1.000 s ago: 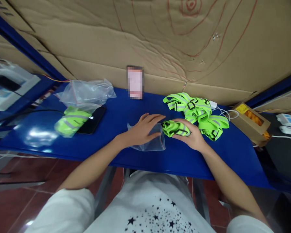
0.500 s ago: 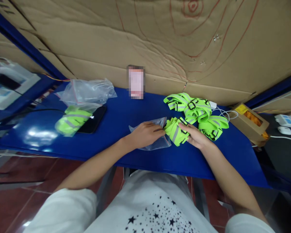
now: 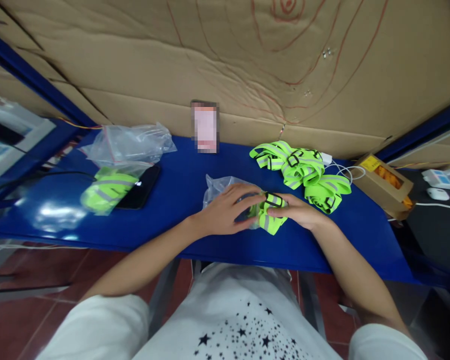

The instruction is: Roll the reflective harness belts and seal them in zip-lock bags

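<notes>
Holding folded neon-green reflective strap [image 3: 273,223] in right hand [image 3: 296,210], with left end under film of clear plastic bag [image 3: 218,185]. Curving left hand [image 3: 225,212] round bag mouth, fingers parted; cannot tell if pinching film. Farther across blue table [image 3: 232,250]: at left, bagged strap [image 3: 108,192] partly over black Apple device [image 3: 150,182]; at right, bundled straps [image 3: 307,172] near windowed cardboard box [image 3: 377,192]. Behind: clear bags [image 3: 135,142], blurred phone [image 3: 206,125] against cardboard panel [image 3: 135,70].

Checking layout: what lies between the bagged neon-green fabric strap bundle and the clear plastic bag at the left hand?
In the head view, a flat black device, then blue tabletop up to the clear plastic bag.
</notes>
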Motion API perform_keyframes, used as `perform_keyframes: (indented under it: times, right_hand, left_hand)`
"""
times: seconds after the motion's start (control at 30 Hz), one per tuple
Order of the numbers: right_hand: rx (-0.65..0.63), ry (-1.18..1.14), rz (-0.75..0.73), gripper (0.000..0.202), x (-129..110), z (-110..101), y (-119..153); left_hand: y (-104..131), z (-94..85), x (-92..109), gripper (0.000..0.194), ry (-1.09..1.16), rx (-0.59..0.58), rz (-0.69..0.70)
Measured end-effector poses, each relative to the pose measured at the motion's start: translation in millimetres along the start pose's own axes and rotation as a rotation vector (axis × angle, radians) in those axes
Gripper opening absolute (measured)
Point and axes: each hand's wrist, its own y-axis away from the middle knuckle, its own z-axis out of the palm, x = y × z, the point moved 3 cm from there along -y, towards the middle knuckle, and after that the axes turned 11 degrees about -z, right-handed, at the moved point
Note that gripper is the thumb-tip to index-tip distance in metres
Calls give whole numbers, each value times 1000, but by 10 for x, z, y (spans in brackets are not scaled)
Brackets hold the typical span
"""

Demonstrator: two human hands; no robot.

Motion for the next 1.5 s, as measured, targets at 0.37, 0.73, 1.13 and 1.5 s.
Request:
perform_keyframes:
  times: [0.37,0.73,1.13,1.5]
  right_hand:
    - [199,-81,-113,57,-44,30,-6]
    - [48,-63,-79,62,-10,161,-28]
    - [173,-227,-6,55,-3,132,-27]
    - [84,-300,76,45,66,108,-22]
  left_hand:
    - [16,17,-38,105,7,-309,-136]
    - [23,22,-88,117,-97,-304,-114]
    - [42,-75,-176,130,208,-550,-296]
    - [56,118,-194,127,13,-339,-225]
